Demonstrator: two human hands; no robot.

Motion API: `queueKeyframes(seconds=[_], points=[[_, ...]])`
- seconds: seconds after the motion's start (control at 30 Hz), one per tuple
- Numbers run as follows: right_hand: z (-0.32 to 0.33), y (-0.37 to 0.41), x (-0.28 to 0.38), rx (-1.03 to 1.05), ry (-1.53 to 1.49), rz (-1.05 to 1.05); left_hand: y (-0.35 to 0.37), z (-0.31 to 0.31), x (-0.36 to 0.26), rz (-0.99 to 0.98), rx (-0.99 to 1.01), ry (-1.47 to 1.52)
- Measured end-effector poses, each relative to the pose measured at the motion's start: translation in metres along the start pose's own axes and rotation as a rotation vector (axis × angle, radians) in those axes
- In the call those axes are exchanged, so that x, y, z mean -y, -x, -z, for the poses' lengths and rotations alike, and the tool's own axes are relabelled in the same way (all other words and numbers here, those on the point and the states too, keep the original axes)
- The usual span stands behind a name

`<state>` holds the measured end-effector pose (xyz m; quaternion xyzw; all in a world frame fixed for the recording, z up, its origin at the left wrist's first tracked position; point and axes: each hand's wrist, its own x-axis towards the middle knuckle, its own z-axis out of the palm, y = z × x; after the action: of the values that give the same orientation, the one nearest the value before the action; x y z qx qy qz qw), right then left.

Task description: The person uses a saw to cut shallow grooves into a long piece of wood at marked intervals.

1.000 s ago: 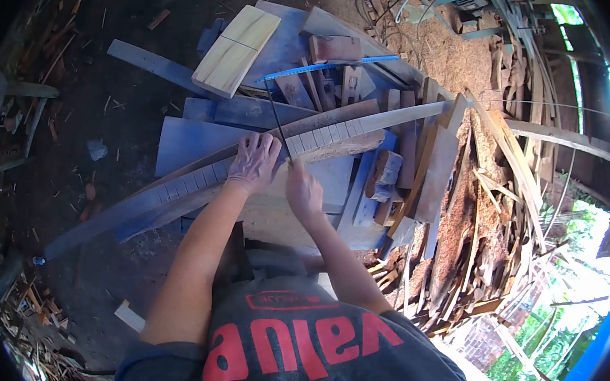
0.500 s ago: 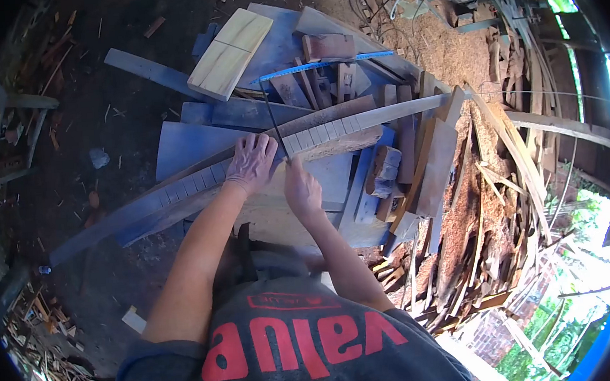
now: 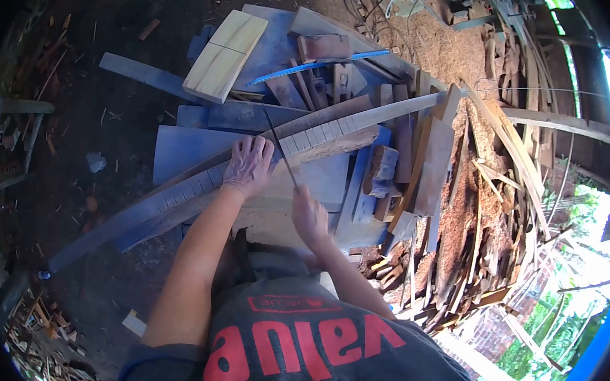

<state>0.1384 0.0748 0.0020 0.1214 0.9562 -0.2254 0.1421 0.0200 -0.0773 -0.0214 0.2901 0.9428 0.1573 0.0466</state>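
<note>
A long, slightly curved wooden strip point(image 3: 325, 133) lies slantwise across the work surface, with several crosswise cuts along its side. My left hand point(image 3: 247, 166) presses on the strip left of the saw, fingers bent over its far edge. My right hand point(image 3: 309, 215) is closed around the handle of a handsaw point(image 3: 280, 144), just on the body side of the strip. The saw's narrow dark blade crosses the strip beside my left fingers. My hand hides most of the handle.
A pale wooden block point(image 3: 225, 55) rests beyond the strip. Near it are a blue narrow band point(image 3: 317, 65) and a reddish wood block point(image 3: 324, 47). Small blocks point(image 3: 381, 171) sit right of my right hand. Sawdust point(image 3: 443, 40) and offcuts are heaped at the right.
My right hand has drawn the saw back toward my body, so less blade shows beyond the strip. My left hand stays in place on the wood.
</note>
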Motion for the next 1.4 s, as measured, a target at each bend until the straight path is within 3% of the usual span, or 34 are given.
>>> queueKeyframes(seconds=[0.13,0.2,0.3,0.5,0.6,0.7,0.9,1.1,1.23,1.3,1.4], points=[[0.0,0.021,-0.005,0.035,0.05,-0.088,0.003,-0.003,-0.002,0.004,0.026,-0.002],[-0.004,-0.026,0.011,-0.085,0.002,0.083,0.0,-0.001,-0.001,0.009,-0.001,-0.007],[-0.007,-0.057,0.022,-0.05,0.05,0.1,0.0,-0.001,0.0,-0.014,0.028,-0.049],[-0.002,0.028,-0.013,0.031,0.06,-0.05,0.0,-0.003,0.0,-0.006,-0.003,0.016],[-0.003,-0.017,0.011,-0.113,-0.036,0.091,-0.001,-0.001,-0.001,0.003,0.004,0.001],[-0.009,-0.057,0.024,-0.082,0.028,0.086,-0.001,-0.001,0.0,-0.007,0.059,-0.048],[0.0,0.028,-0.009,0.051,0.065,-0.076,-0.001,0.001,-0.001,-0.003,0.019,0.009],[-0.007,-0.059,0.027,-0.067,0.007,0.056,-0.001,-0.002,0.001,-0.024,0.05,-0.086],[0.0,0.0,0.003,-0.043,-0.03,0.043,-0.002,-0.002,-0.001,-0.016,-0.011,-0.013],[0.002,0.03,-0.006,0.009,0.039,-0.069,-0.001,-0.002,0.0,-0.01,0.009,0.006],[-0.008,0.0,-0.003,-0.049,-0.011,0.025,-0.001,-0.003,0.0,-0.016,-0.016,0.006]])
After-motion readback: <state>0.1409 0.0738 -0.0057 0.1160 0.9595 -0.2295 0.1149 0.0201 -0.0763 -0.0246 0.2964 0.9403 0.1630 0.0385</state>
